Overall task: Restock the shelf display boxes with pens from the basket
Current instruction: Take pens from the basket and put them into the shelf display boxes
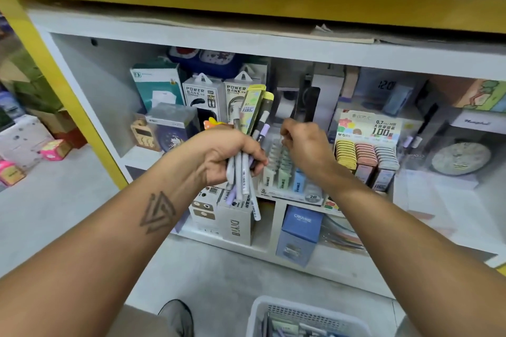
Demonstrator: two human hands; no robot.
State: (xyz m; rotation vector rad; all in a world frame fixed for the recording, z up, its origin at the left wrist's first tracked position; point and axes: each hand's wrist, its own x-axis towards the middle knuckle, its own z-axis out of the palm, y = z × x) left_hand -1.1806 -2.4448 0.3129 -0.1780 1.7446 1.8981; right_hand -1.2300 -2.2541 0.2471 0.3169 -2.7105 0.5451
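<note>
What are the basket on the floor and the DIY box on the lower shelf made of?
The basket looks like moulded plastic: pale, matte, with a slotted wall. The DIY box appears to be printed cardboard, with flat white panels and sharp folded edges.

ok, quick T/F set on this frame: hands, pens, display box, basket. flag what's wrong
1. The left hand grips a bundle of pens. True.
2. The right hand is down in the basket. False: it is up at the shelf, over the display box with the rows of small packs.
3. The basket sits on the floor at the bottom of the frame. True.
4. The left hand holds a single pen. False: it holds several, sticking out above and below the fist.
5. The two hands touch each other. False: there is a gap between them.
6. The right hand's fingers are curled. True; whether they pinch anything is unclear.
</note>
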